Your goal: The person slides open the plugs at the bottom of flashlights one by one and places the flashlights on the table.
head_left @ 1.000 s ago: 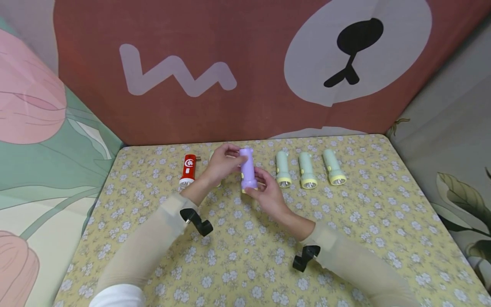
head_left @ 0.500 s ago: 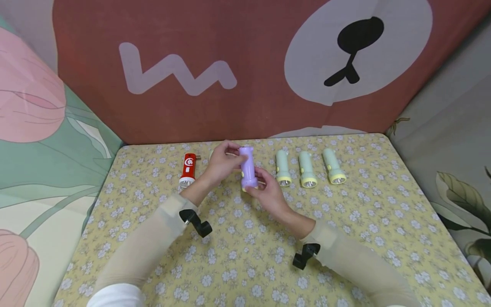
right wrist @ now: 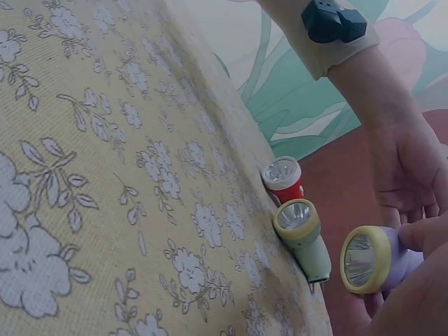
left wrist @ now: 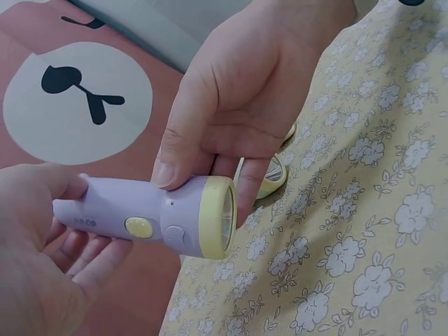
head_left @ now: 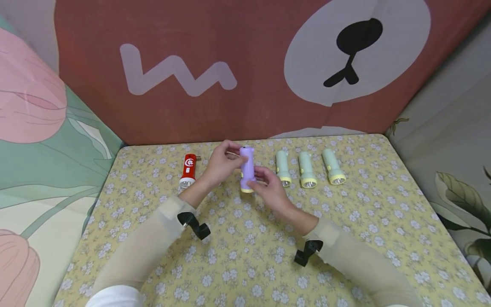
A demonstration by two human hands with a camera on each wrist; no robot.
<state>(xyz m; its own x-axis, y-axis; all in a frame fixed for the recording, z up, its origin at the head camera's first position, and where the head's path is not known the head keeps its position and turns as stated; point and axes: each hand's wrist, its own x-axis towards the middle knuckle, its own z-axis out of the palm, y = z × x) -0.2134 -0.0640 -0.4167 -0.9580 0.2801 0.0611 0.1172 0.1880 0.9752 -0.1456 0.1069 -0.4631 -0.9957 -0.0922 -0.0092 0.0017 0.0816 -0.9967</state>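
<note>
A purple flashlight (head_left: 247, 164) with a yellow rim is held between both hands above the back of the table. My left hand (head_left: 222, 164) grips its narrow tail end, thumb on the near side. Around the wider head end, my right hand (head_left: 272, 192) pinches with thumb and fingers. The left wrist view shows the yellow switch on the purple flashlight (left wrist: 140, 225) and its lens pointing right. In the right wrist view, the lens end of the purple flashlight (right wrist: 364, 259) faces the camera.
Three green flashlights (head_left: 282, 166) (head_left: 307, 168) (head_left: 333, 166) lie to the right of the hands. To the left lies a red flashlight (head_left: 188, 168) with a prong. Another green flashlight (right wrist: 308, 248), mostly hidden by my left hand from the head, lies beside it. A printed cloth (head_left: 261, 106) hangs behind the table.
My right hand has shifted slightly to the right, its thumb moving off the yellow rim, which shows more now. The left hand keeps its grip almost in place.
</note>
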